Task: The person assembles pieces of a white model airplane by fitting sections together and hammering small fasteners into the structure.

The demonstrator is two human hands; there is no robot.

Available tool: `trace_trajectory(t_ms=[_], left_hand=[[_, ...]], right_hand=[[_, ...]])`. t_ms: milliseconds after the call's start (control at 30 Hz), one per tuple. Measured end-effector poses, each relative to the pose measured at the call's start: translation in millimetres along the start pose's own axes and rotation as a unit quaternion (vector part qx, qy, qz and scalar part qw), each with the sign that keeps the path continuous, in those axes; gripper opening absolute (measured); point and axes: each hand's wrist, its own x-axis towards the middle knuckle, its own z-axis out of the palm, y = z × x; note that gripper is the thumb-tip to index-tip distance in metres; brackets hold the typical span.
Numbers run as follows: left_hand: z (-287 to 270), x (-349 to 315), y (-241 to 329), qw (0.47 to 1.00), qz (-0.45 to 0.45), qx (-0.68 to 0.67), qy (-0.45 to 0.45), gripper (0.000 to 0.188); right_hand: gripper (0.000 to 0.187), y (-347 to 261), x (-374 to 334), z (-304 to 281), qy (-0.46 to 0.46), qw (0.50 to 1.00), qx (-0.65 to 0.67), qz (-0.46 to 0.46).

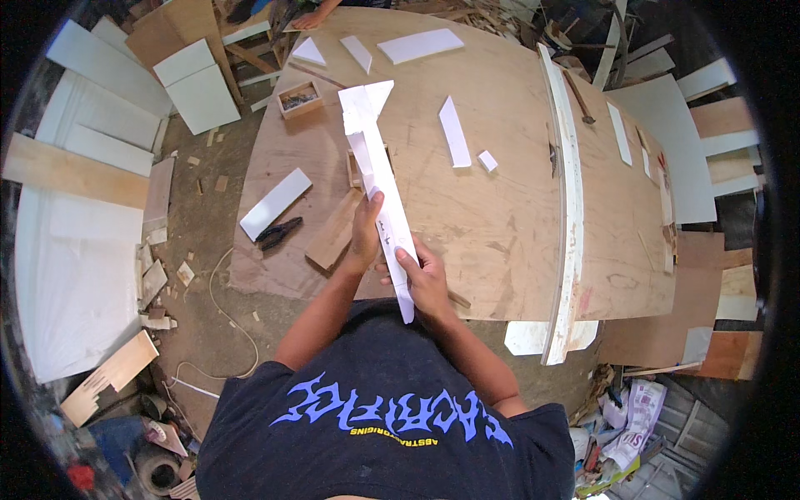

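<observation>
Both my hands grip a long, narrow white piece (386,187) with flared, angled parts at its far end. It is held up over the near edge of the wooden table (500,242), tilted away from me. My left hand (367,227) is closed around its left side, about midway along. Nearer to me, my right hand (425,277) clasps its right side, thumb on top. Partly hidden behind the piece is a small wooden box (353,169). Left of my left hand are a brown wood block (335,235), black pliers (280,234) and a white board (277,204).
White cut pieces (454,133) lie across the table, near a wooden box of small hardware (300,101). A long white plank (569,200) crosses the right side, overhanging the near edge, with a hammer (579,98) beyond. Another person's hand (310,21) rests at the far edge.
</observation>
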Motion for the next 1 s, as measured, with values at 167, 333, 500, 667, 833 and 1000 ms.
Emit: trace_trajectory(t_ms=[167,333,500,667,833,1000], left_hand=[[7.2,-4.2,14.8,1.0,-0.011,0.016,-0.001,0.056],[8.7,-8.0,16.4,1.0,0.009,0.024,0.007,0.057],[4.4,-8.0,12.6,1.0,0.017,-0.002,-0.009,0.055],[9.7,-14.0,17.1,1.0,0.004,0.0,-0.023,0.046],[7.8,-17.7,16.7,0.999,-0.011,-0.003,-0.041,0.043],[16.1,-17.3,18.4,0.999,-0.014,-0.01,-0.049,0.042]], right_hand=[[0.048,1.5,-2.4,-1.6,0.005,1.0,-0.021,0.008],[0.048,10.2,-2.7,-18.5,0.023,0.999,-0.039,0.003],[0.046,47.4,2.1,-105.7,0.161,0.918,-0.332,-0.146],[0.042,111.7,-36.4,-188.9,0.075,0.662,-0.732,-0.142],[0.031,133.5,-35.1,-211.2,0.067,0.696,-0.708,-0.102],[0.026,121.5,-36.7,-210.1,0.197,0.793,-0.554,-0.155]])
